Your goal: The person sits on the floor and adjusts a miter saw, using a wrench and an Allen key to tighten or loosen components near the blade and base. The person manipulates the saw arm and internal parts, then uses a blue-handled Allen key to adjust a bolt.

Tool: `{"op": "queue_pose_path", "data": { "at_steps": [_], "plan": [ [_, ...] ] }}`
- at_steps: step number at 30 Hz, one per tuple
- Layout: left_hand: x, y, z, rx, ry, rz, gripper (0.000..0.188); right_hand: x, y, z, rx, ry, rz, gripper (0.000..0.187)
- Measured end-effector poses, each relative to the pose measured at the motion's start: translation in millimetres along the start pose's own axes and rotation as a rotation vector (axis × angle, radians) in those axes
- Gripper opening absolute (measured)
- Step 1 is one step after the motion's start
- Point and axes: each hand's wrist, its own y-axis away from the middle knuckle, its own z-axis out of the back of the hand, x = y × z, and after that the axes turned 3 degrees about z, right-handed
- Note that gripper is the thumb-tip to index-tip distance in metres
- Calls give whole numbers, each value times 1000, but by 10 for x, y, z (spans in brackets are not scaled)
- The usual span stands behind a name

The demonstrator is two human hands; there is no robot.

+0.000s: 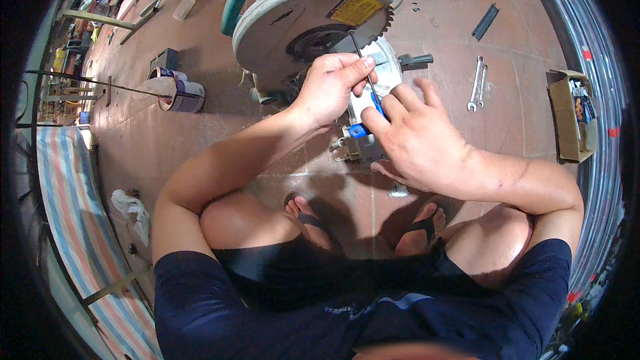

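Observation:
My left hand (337, 83) pinches the thin dark shaft of a blue-handled folding hex key set (359, 131) between thumb and fingers. Curled round its blue handle, my right hand (420, 123) hides part of it. The shaft points up and away, its tip in front of the saw. Just beyond my hands stands a miter saw (287, 27), with a large round guard, a toothed blade edge at the right and a yellow label. Part of its pale metal base (383, 60) shows behind my fingers.
Two wrenches (478, 85) lie on the tiled floor at the right, near an open cardboard box (573, 117) and long metal bars (607, 127). A paint bucket (183, 95) stands at the left. Nearby are a white plastic bag (132, 213) and a striped sheet (80, 213).

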Motion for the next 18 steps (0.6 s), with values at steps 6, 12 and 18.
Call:
{"op": "queue_pose_path", "data": {
  "at_steps": [6,12,18],
  "plan": [
    [-7,15,-5,-42,-5,4,33,-45,-189,-204,45,-252,-136,27],
    [-39,-4,-18,-19,30,18,33,-142,-184,-411,-201,-456,-148,13],
    [-78,-6,-55,-45,43,39,33,-64,-185,-477,-272,-882,-332,16]
  ]
}}
